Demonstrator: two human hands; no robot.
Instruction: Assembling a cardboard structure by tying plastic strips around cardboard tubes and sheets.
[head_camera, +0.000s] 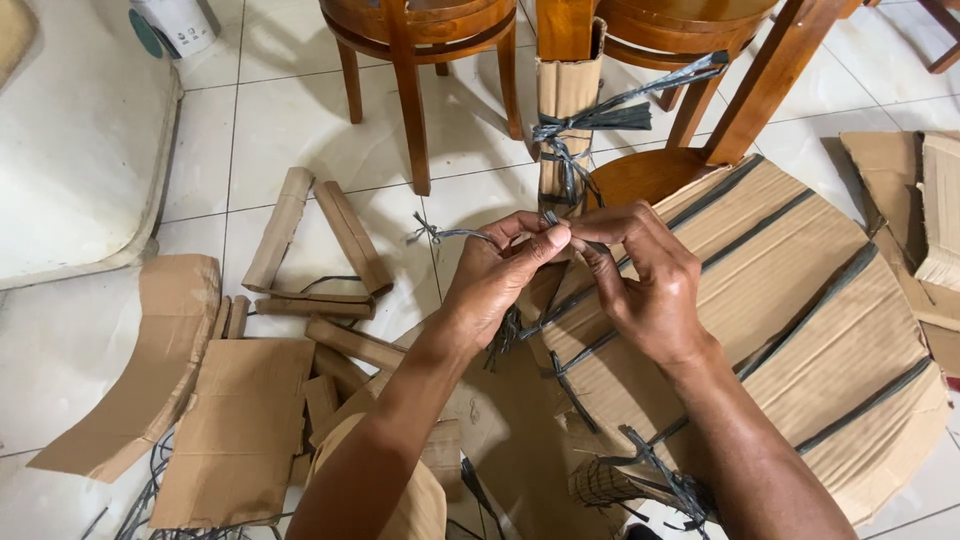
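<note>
My left hand (497, 275) and my right hand (640, 275) meet over a round piece wrapped in brown cardboard (800, 330). Both pinch a thin dark plastic strap (450, 234) at a knot between the fingertips, and its loose frayed end sticks out to the left. Several more dark straps (790, 215) run across the cardboard wrap. Behind the hands a wooden leg wrapped in cardboard (568, 100) stands upright, tied with the same dark strap.
Torn cardboard sheets (240, 425) and rolled cardboard tubes (350, 237) lie on the white tiled floor at left. Wooden chairs (420, 40) stand at the back. More cardboard (925, 200) lies at right. A pale mat (70, 150) covers the upper left.
</note>
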